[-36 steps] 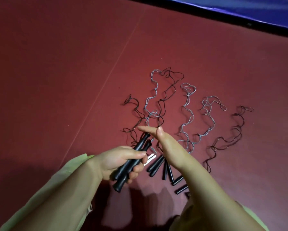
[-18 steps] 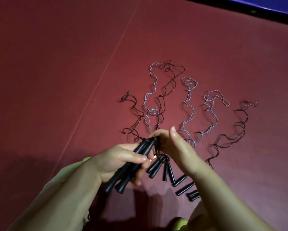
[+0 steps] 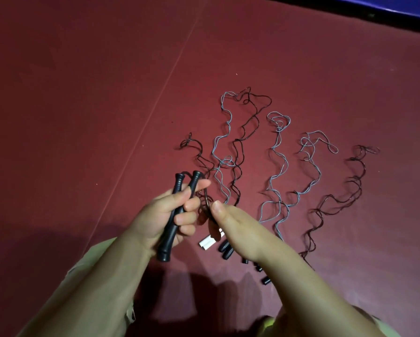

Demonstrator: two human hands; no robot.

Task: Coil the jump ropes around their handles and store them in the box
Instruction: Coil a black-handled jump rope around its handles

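Note:
My left hand (image 3: 170,216) grips two black jump-rope handles (image 3: 177,205) side by side, tops pointing away from me. Their dark rope (image 3: 199,158) trails from the handle tops onto the floor. My right hand (image 3: 238,227) is just right of the handles and pinches a loop of that dark rope (image 3: 205,203) between thumb and fingers. Several more ropes, grey (image 3: 278,166) and dark (image 3: 345,190), lie spread out wavy on the red floor. Their black handles (image 3: 226,249) lie partly hidden under my right forearm. No box is in view.
A small white handle pair (image 3: 207,243) lies on the floor between my hands. A seam line (image 3: 155,108) runs diagonally across the red floor. A blue mat with a black edge (image 3: 374,6) borders the far top right.
My right hand came from above the handle tops down to the right side, carrying the dark rope around them. The left hand turned the handles more upright.

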